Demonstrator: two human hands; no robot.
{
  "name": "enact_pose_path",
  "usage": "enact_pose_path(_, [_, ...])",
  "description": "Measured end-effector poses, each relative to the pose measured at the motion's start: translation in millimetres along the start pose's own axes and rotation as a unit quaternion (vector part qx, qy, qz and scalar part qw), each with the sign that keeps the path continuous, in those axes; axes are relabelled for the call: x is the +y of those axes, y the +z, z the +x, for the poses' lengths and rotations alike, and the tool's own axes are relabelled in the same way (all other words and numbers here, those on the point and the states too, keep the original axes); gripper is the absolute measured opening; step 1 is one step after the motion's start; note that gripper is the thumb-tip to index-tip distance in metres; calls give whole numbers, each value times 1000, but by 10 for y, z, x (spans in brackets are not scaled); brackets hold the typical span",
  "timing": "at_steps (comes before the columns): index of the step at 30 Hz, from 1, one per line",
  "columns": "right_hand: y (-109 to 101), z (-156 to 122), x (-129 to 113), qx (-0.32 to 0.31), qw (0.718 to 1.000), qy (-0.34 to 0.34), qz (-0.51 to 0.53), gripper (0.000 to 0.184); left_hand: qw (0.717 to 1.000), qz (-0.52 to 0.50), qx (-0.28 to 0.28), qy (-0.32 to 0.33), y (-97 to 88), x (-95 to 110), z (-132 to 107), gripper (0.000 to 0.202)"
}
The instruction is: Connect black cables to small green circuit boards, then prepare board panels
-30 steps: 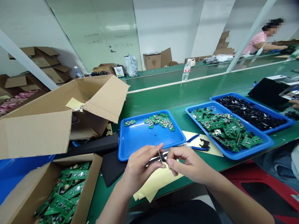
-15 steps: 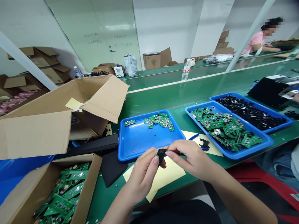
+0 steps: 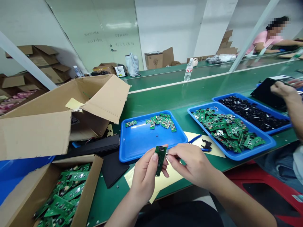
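Green circuit board (image 3: 161,160) sits bottom center, pinched upright by the left hand's (image 3: 144,172) fingers (image 3: 154,157). Right hand (image 3: 194,164) curls in right by its edge, can't tell if it's gripping anything. Blue tray (image 3: 142,148) rim sits just above, with open blue room past it.

The circuit board (image 3: 161,160) I'm holding is green, dotted with black and silver parts. The tray (image 3: 142,146) just beyond it is bright blue, the desk (image 3: 180,104) glossy green, the paper sheet (image 3: 132,178) below it pale yellow, and the pieces (image 3: 251,113) in the far-right tray (image 3: 246,98) black.
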State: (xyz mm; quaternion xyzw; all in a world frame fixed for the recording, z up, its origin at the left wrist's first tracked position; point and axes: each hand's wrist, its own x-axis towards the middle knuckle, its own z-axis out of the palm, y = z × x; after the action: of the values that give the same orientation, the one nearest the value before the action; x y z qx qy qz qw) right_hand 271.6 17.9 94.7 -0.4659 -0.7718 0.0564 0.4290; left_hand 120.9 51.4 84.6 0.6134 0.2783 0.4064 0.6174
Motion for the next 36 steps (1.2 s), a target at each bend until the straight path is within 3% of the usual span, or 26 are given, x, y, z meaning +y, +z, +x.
enact_pose_path(5, [-59,5,59,37,997,-17,-69,16,999,33,-23,-5,-24,16,-7,35])
enact_pose_path(11, [-165,54,100,14,990,-43,-134,22,983,154,-92,-31,-86,120,-21,37])
enact_pose_path(17, [-204,71,119,-41,994,-59,-76,23,963,179,-181,-84,-125,223,4,35])
enact_pose_path(21, [-242,50,136,-46,998,-49,10,23,948,234,-201,-82,-120,208,23,34])
enact_pose_path(24, [-287,26,163,2,996,11,91,28,939,285,-189,-33,-120,166,21,26])
enact_pose_path(26, [-291,3,205,11,986,63,152,41,935,314,-164,15,-136,131,16,29])
enact_pose_path(30, [-201,-70,394,69,934,113,332,66,909,384,-87,136,-196,66,25,42])
enact_pose_path(33, [-143,-107,566,150,882,178,410,54,871,423,-28,248,-235,38,43,42])
enact_pose_path(36, [-175,-69,635,205,859,197,425,29,819,454,-9,350,-263,28,54,44])
